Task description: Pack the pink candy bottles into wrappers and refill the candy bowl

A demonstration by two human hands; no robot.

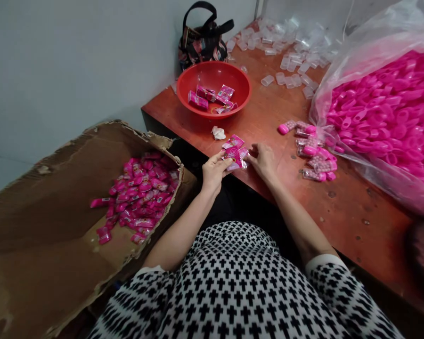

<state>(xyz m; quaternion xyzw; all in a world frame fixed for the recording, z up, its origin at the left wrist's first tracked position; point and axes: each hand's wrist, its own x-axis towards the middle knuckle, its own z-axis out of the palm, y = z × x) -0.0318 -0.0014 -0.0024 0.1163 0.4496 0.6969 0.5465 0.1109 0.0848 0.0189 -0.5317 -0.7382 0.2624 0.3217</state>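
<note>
The left hand pinches small pink foil packets at its two o'clock. The right hand touches them from three o'clock, fingers curled together.

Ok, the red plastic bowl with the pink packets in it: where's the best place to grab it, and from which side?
Probably the near rim of the red plastic bowl, approached from the table's front edge. The rim is thin and flared, easy to pinch, and that side is bare. The black handbag crowds the far side, and the pink wrapped packets fill the middle.
</note>
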